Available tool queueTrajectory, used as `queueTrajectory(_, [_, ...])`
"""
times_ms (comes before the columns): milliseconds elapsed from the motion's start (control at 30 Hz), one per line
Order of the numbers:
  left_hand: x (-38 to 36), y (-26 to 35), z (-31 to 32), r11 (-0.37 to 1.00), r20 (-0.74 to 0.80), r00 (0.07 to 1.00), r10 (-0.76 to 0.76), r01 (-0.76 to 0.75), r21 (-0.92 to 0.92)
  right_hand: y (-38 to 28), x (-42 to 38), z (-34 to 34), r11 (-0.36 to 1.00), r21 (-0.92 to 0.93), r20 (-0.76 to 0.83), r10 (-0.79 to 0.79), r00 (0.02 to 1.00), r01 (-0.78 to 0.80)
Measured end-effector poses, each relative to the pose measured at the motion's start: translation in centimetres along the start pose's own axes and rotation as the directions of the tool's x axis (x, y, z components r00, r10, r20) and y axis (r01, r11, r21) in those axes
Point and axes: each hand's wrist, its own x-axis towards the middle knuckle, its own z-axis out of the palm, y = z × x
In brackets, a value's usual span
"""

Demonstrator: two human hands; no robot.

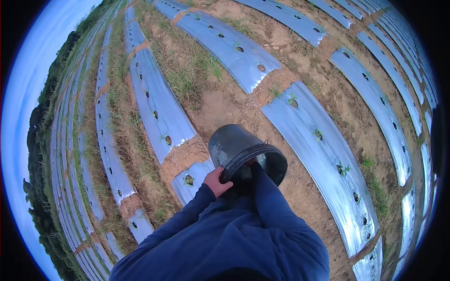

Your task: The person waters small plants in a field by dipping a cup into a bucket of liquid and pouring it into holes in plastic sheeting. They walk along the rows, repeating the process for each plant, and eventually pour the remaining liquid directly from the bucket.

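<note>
A black bucket (236, 140) is tilted in front of my body, its mouth turned back toward me. My left hand (217, 182) is closed on the bucket's rim at the left side, with the thumb lying along it. The right forearm, in a dark blue sleeve, reaches into the bucket's mouth. Only a sliver of my right hand (253, 161) shows inside, and its fingers are hidden. What the bucket holds is too dark to make out.
Silvery plastic mulch strips (323, 136) with planting holes run in rows on both sides. Small green seedlings (344, 169) stand in some holes. Between the rows lie bare brown soil (300, 187) and grass tufts (185, 82). Dark trees (40, 126) line the far left.
</note>
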Motion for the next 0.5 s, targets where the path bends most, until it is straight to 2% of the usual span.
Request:
queueTrajectory(100, [2.8, -2.2, -2.4, 0.999, -0.167, 0.986, -0.010, 0.004, -0.032, -3.8, 6.2, 0.8, 0.995, -0.070, 0.045, -0.074, 0.996, 0.077])
queueTrajectory(167, [5.8, -3.5, -4.6, 0.987, -0.176, 0.978, -0.111, 0.087, -0.136, -6.6, 10.2, 1.1, 0.979, -0.172, 0.065, -0.103, 0.993, 0.113])
queueTrajectory(267, [12.1, -6.1, -7.6, 0.962, -0.224, 0.958, -0.179, 0.122, -0.246, -12.1, 16.7, 1.0, 0.868, -0.486, 0.137, -0.035, 0.990, 0.098])
queueTrajectory(367, [21.5, -9.1, -12.4, 0.922, -0.255, 0.946, -0.199, 0.092, -0.377, -18.6, 22.4, -1.6, 0.799, -0.535, 0.270, -0.146, 0.952, 0.274])
queueTrajectory(400, [23.9, -10.2, -13.8, 0.896, -0.251, 0.941, -0.225, 0.099, -0.432, -19.3, 24.0, -1.5, 0.793, -0.515, 0.196, -0.259, 0.946, 0.324])
queueTrajectory(433, [26.9, -12.8, -15.4, 0.911, -0.203, 0.937, -0.286, 0.199, -0.362, -20.5, 25.8, -2.0, 0.778, -0.506, 0.210, -0.306, 0.929, 0.371])
queueTrajectory(500, [32.5, -14.0, -18.4, 0.818, -0.155, 0.889, -0.432, 0.313, -0.483, -22.5, 29.7, -3.2, 0.765, -0.496, 0.192, -0.364, 0.911, 0.410])
